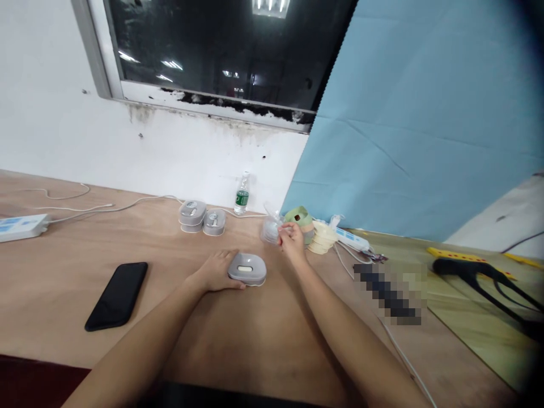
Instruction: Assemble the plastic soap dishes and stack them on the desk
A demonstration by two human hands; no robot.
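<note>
My left hand [217,271] rests on the wooden table [238,334] with its fingers wrapped round the left side of a grey lidded box [247,268]. Farther back, my right hand [291,237] pinches a clear plastic piece [271,228] and holds it just above the table. Two more grey lidded boxes [201,217] sit side by side behind my left hand. A stack of coloured round lids or bowls [311,229] stands right behind my right hand.
A black phone [118,294] lies face down at the left. A white power strip [21,226] with cables sits at the far left, another [351,238] at the back right. A small water bottle [242,194] stands by the wall. A blue sheet [425,113] hangs at the right.
</note>
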